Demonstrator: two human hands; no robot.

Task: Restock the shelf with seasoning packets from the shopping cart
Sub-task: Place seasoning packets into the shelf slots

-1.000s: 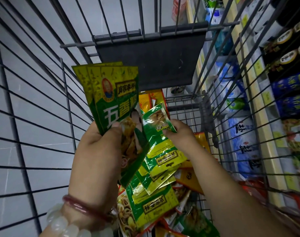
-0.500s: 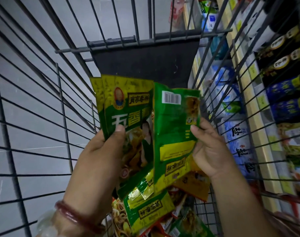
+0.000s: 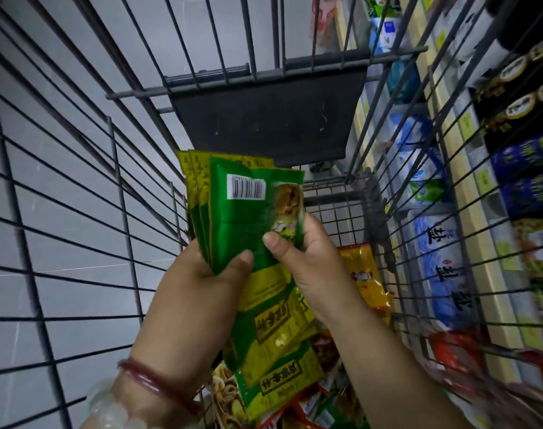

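the left hand (image 3: 202, 274) grips a fanned stack of green seasoning packets (image 3: 248, 218) above the shopping cart (image 3: 78, 181), thumb across the front; the right hand (image 3: 313, 261) pinches the right edge of the front packet, barcode side up; more packets (image 3: 282, 379) lie on the cart floor at its near end; the shelf (image 3: 468, 243) stands beside the cart's right wall.

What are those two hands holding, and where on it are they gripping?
A fanned stack of green seasoning packets. The left hand grips its lower edge; the right hand pinches the front packet's right side.
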